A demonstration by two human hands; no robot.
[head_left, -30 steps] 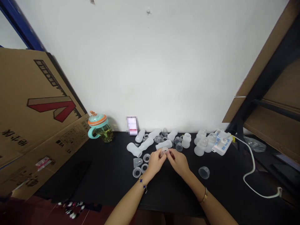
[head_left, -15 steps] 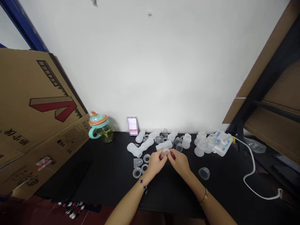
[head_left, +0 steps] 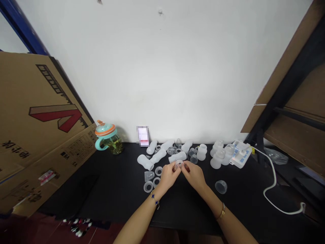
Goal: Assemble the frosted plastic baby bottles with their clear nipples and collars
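My left hand [head_left: 168,175] and my right hand [head_left: 194,175] meet over the black table, both closed on a translucent bottle ring [head_left: 179,162]. Fingers and thumbs pinch it from either side, and whether a nipple sits inside it I cannot tell. Beside my left wrist lie several loose rings [head_left: 148,186] and a clear cap [head_left: 149,175]. White bottle bodies [head_left: 177,157] lie on their sides just beyond my fingers. Clear nipples and caps [head_left: 193,158] are scattered among them. To the right of my right hand rests a single clear cap [head_left: 221,186].
Three capped bottles [head_left: 217,159] stand upright at the right, near a power strip [head_left: 240,154] with a white cable [head_left: 273,174]. An open bottle [head_left: 202,152] stands left of them. A tea jug [head_left: 108,137], a lit phone [head_left: 143,136] and a large carton [head_left: 50,118] are at the left.
Almost nothing differs. The whole view has shifted slightly, while both hands keep their hold on the ring.
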